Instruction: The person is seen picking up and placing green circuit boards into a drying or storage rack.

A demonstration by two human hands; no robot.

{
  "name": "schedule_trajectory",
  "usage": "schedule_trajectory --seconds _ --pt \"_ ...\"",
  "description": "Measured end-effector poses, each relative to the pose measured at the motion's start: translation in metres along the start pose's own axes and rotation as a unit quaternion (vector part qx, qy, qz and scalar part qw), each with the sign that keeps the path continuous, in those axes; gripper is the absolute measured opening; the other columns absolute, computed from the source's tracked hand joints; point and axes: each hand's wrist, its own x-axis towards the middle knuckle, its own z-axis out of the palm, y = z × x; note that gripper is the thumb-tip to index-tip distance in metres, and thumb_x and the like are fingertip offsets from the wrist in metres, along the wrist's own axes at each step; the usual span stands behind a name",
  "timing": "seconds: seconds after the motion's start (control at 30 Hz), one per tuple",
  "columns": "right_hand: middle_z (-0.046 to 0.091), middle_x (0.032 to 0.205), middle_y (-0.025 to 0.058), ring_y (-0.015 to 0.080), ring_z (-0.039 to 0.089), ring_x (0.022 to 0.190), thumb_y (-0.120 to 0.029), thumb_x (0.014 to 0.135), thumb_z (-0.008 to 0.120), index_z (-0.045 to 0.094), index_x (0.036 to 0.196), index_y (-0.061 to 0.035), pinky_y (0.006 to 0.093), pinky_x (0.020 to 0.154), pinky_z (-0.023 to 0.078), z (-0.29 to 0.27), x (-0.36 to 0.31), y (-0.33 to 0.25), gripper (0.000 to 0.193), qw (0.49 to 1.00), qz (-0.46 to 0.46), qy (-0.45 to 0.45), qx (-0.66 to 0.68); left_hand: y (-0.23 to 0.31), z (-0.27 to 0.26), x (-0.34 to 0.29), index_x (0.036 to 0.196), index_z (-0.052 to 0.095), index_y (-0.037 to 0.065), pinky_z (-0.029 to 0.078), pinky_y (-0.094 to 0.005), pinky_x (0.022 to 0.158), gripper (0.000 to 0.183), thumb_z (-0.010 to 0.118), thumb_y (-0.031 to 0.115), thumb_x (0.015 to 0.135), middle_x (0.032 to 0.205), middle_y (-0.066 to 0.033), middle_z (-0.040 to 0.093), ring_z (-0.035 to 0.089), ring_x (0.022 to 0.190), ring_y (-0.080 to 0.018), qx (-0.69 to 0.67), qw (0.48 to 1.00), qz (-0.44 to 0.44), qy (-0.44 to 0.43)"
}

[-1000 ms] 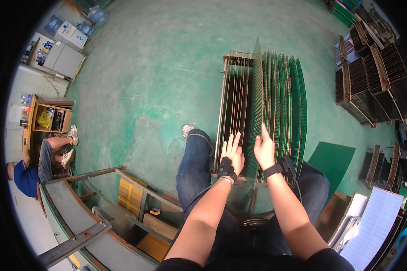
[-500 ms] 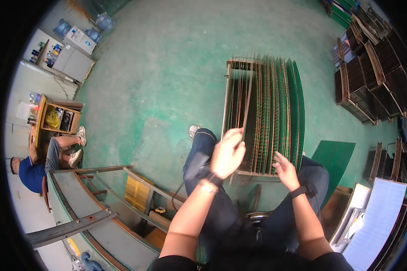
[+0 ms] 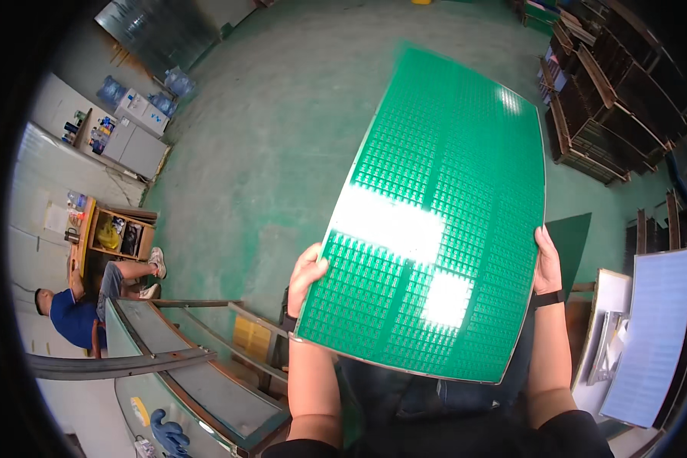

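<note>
**Green panel held up between both hands**

In front of the person's chest, a large green circuit panel (image 3: pixel 443 206) is held up flat toward the camera, tilted so that its far end leans to the upper right. Its face is covered with rows of small repeated patterns, and two bright patches of glare sit on its lower middle.

The left hand (image 3: pixel 307 275) grips the panel's left edge near the lower corner, fingers curled over the front face and closed on the board. The right hand (image 3: pixel 546 263) grips the opposite, right edge a little higher, with the fingers wrapped round the rim and the palm behind it; a dark wrist strap (image 3: pixel 546 298) sits just below that hand. The panel spans the whole gap between the two hands and hides the person's lap and most of what lies on the floor ahead.

Around it, the green floor (image 3: pixel 282 137) stretches away. Dark racks (image 3: pixel 611 99) stand at the upper right, and a pale sheet stack (image 3: pixel 653 328) lies at the right, near the right forearm. A metal-framed conveyor (image 3: pixel 183 366) runs along the lower left, with a blue glove (image 3: pixel 168 433) lying on it. Farther left, another person in a blue shirt (image 3: pixel 72 317) sits beside a wooden shelf (image 3: pixel 114 233), well apart from the panel.
</note>
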Motion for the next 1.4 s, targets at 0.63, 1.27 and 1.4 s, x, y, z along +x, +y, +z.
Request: schedule_trajectory --seconds 0.63,1.27,1.4 --pt "0.053 0.124 0.0113 0.0223 0.051 0.113 -0.018 0.095 0.044 0.045 0.124 -0.0016 0.0395 0.097 0.042 -0.084 -0.095 -0.115 0.033 0.947 -0.3 0.099 0.05 -0.061 -0.028 -0.028 0.114 0.054 0.003 0.044 -0.0275 0.086 0.025 0.049 0.015 0.094 0.107 -0.0042 0.062 0.057 0.097 -0.0122 -0.027 0.981 0.115 0.156" --pt "0.057 0.107 -0.0008 0.0023 0.052 0.09 -0.015 0.095 0.047 0.049 0.121 -0.0062 0.0143 0.073 0.041 -0.053 -0.126 -0.173 0.027 0.894 -0.212 0.085 -0.385 -0.005 -0.08 -0.057 0.111 0.055 0.003 0.044 -0.0292 0.089 0.021 0.052 0.012 0.092 0.108 -0.0061 0.06 0.056 0.1 -0.0135 0.107 0.944 0.223 0.217" --pt "0.052 0.125 0.0062 0.0178 0.045 0.118 -0.014 0.096 0.044 0.051 0.117 -0.0093 0.0383 0.102 0.034 -0.088 -0.109 -0.183 0.022 0.911 -0.332 0.101 -0.223 0.001 -0.066 -0.058 0.106 0.055 0.005 0.041 -0.0379 0.096 0.017 0.055 0.012 0.09 0.112 -0.0096 0.057 0.053 0.107 -0.0207 0.087 0.948 0.284 0.116"
